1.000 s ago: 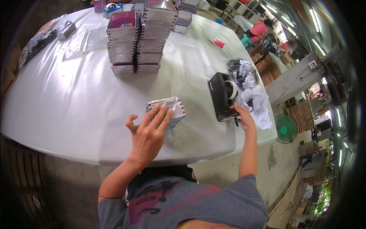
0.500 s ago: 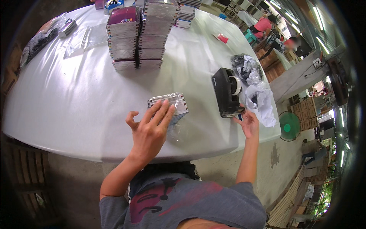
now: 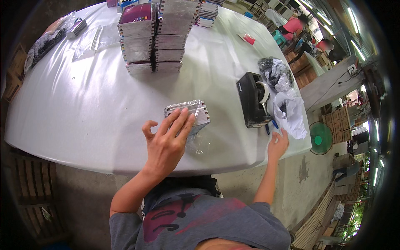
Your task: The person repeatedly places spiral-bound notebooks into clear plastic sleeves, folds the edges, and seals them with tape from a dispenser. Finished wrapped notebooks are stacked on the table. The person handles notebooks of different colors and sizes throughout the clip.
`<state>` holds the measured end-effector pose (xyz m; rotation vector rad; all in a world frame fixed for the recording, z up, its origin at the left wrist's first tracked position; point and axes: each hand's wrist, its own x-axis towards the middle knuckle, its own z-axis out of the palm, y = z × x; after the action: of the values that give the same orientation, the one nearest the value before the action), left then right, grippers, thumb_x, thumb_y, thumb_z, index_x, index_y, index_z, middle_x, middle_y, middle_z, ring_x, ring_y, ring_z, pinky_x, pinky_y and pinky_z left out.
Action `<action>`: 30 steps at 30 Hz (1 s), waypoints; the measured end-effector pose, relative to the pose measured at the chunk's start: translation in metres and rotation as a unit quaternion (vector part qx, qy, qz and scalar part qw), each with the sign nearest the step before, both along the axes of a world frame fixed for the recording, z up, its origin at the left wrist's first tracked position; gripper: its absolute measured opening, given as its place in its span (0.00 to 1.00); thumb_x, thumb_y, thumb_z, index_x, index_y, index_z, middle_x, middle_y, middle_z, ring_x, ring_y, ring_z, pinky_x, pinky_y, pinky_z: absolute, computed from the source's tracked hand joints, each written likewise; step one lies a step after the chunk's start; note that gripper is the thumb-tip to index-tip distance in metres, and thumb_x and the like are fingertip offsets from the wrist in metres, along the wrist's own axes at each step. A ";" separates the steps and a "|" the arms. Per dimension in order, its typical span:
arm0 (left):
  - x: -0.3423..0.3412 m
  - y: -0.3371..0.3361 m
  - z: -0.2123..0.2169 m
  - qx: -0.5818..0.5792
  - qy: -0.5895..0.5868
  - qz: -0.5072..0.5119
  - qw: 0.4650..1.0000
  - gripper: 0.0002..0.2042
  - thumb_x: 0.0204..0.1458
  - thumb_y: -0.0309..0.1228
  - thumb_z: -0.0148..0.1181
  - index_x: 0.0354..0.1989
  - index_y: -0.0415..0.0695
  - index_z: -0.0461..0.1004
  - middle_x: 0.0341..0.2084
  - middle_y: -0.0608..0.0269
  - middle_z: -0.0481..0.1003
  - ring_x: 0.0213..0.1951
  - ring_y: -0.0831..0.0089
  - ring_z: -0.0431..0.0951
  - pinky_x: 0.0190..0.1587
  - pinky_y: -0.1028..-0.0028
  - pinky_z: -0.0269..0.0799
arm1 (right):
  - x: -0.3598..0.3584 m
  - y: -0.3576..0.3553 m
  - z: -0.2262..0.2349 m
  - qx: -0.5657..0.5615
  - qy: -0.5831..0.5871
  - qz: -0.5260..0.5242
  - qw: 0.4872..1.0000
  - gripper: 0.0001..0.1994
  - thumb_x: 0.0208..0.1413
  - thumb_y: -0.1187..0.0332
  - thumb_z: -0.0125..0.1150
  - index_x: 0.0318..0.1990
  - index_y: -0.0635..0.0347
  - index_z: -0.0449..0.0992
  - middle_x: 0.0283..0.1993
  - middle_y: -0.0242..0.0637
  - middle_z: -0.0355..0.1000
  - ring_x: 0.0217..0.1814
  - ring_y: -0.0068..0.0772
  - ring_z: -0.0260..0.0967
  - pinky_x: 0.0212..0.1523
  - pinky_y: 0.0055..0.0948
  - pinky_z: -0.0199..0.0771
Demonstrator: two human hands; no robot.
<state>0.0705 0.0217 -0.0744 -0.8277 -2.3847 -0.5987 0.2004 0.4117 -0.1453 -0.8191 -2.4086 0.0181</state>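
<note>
1. Left hand [image 3: 166,143]: fingers spread wide, laid flat on a small stack of thin silver-edged booklets in a clear plastic sleeve [image 3: 192,114] near the front edge of the white table [image 3: 75,112]. Pressing down, not gripping.
2. Right hand [image 3: 278,143]: open, fingers loosely extended, holding nothing. It rests at the table edge just beside the black desktop tape dispenser [image 3: 253,104], close to its cutter end.
3. Progress, as a judgement: the sleeve's open end [image 3: 199,143] lies loose and crumpled toward the person, so this pack looks bagged but not yet sealed. Tall stacks of similar silver-wrapped packs [image 3: 155,37] stand at the far side, apparently finished.
4. More stock waits: a dark bag of items [image 3: 46,41] at far left, flat clear sleeves [image 3: 96,39] beside it.
5. Crumpled black and white plastic bags [image 3: 283,93] lie right of the dispenser.
6. Room: open workshop, bare concrete floor, a green floor fan [image 3: 321,138], wooden crates, other people seated far off.
</note>
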 end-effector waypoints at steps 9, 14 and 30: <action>-0.003 -0.001 -0.001 0.035 0.021 -0.034 0.999 0.22 0.41 0.22 0.62 0.49 0.49 0.76 0.39 0.68 0.74 0.49 0.70 0.73 0.44 0.70 0.61 | -0.021 -0.061 0.050 -0.025 0.163 0.151 0.975 0.06 0.57 0.70 0.58 0.37 0.61 0.79 0.29 0.34 0.76 0.29 0.29 0.70 0.42 0.31 0.68; -0.005 -0.001 -0.003 0.056 0.016 -0.058 0.997 0.26 0.44 0.22 0.62 0.56 0.43 0.68 0.40 0.64 0.74 0.48 0.66 0.73 0.42 0.68 0.65 | -0.057 -0.173 0.074 -0.453 0.252 0.354 0.778 0.09 0.59 0.70 0.56 0.34 0.68 0.78 0.25 0.37 0.73 0.23 0.22 0.68 0.25 0.20 0.67; -0.012 -0.005 -0.011 0.100 0.033 -0.102 0.989 0.27 0.42 0.24 0.59 0.56 0.43 0.67 0.38 0.62 0.72 0.49 0.64 0.73 0.42 0.67 0.67 | -0.098 -0.263 0.065 -0.755 0.136 0.303 0.565 0.14 0.58 0.64 0.58 0.30 0.69 0.78 0.22 0.37 0.73 0.19 0.24 0.69 0.15 0.22 0.66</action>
<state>0.0587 0.0162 -0.0849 -0.9925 -2.1543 -0.8623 0.1025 0.1489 -0.0799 -0.3665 -1.6977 2.4847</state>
